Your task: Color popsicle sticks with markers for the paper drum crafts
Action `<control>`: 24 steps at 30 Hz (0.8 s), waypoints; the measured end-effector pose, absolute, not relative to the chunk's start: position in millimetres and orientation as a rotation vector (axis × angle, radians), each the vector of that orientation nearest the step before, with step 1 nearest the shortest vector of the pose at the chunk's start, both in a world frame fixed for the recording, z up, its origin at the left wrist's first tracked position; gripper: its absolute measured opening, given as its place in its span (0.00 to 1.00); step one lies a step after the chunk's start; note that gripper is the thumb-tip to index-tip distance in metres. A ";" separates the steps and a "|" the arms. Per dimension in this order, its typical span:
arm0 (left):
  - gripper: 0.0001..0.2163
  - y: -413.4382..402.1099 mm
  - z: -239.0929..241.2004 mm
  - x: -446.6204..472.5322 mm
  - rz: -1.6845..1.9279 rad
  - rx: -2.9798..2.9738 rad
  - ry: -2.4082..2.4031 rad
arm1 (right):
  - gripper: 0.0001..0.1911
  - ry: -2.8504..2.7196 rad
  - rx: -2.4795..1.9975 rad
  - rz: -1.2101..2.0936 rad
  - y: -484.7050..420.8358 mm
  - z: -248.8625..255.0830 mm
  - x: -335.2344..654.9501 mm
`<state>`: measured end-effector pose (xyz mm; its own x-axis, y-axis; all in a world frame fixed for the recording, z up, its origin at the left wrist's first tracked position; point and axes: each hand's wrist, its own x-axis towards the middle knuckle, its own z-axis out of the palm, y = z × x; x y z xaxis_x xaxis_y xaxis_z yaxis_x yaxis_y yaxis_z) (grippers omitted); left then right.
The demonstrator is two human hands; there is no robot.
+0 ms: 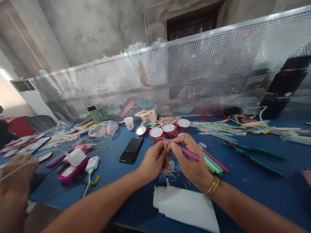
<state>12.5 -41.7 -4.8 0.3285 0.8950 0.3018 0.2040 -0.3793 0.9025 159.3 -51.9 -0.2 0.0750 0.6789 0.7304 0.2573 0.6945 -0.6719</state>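
Note:
Over the middle of the blue table [255, 191], my left hand [153, 161] is closed in a pinch on a thin wooden stick [165, 144] held upright. My right hand [191, 158], with a gold bracelet at the wrist, grips a pink stick [186, 151] whose tip touches the wooden stick. Small rubber bands [173, 171] lie on the table just below both hands. Coloured sticks [213, 161] lie to the right of my right hand.
A black phone [131, 149] lies left of my hands. Round red-rimmed mirrors [167, 129] sit behind them. White paper [187, 207] lies in front. Green-handled pliers [255, 155] rest at right. Another person's hand [14, 184] is at far left. A perforated metal screen [170, 77] backs the table.

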 end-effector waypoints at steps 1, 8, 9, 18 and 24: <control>0.17 -41.7 -4.8 12.6 1.085 1.797 0.981 | 0.04 -1.510 -0.810 0.370 -52.2 0.0 159.1; 0.16 -40.6 -6.1 12.1 1.097 1.799 0.984 | 0.03 -1.476 -0.816 0.404 -49.6 -1.8 160.1; 0.16 -40.9 -5.6 12.2 1.099 1.799 0.982 | 0.03 -1.482 -0.813 0.400 -49.9 -1.7 160.1; 0.17 -40.3 -6.2 11.8 1.105 1.788 0.991 | 0.04 -1.494 -0.805 0.408 -49.3 -1.7 160.6; 0.17 -39.3 -8.1 12.6 1.092 1.734 0.971 | 0.04 -1.501 -0.807 0.392 -50.9 -0.4 160.8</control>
